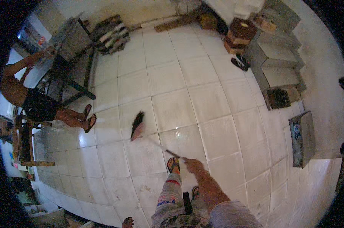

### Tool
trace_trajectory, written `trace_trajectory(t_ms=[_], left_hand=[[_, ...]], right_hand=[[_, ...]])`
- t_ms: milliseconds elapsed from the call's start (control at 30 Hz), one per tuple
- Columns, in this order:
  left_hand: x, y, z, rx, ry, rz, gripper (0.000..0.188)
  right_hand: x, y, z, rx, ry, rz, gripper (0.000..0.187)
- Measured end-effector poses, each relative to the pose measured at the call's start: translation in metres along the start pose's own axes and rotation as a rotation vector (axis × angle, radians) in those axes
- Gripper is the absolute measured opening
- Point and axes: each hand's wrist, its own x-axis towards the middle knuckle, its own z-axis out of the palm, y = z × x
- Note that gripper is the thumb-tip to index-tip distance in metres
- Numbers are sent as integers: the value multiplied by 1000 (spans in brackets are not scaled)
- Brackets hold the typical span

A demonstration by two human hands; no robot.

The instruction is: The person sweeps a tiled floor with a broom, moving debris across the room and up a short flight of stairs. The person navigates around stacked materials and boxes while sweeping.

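My right hand point(194, 165) is closed around the handle of a broom, in front of my body. The broom point(137, 131) reaches out to the left and away from me, its pinkish head and black bristles on the white tiled floor point(175, 136). The handle passes just above my sandalled foot point(173, 165). At the lower edge, left of my leg, only a small dark part of what looks like my left hand point(128, 222) shows. Its fingers are not clear enough to read.
At the left, another person point(16, 91) in dark shorts stands by a table point(60, 64). Concrete steps point(278, 57) rise at the right, with boxes point(240, 32) and slippers point(240, 62) beside them. A flat box point(302, 138) leans at the right wall. Stacked items point(111, 34) stand at the back.
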Motion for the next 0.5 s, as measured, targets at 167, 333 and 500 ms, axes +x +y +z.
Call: trace_trajectory(t_ms=[167,333,500], left_hand=[[54,66,-47,258,5,-68,35],[109,159,13,503,-9,-8,37],[136,246,112,515,64,82,36]], right_hand=[[-166,115,-46,-70,-167,585,51],[-300,161,-125,-121,-118,1083,24],[-316,167,-186,-204,-36,1097,28]])
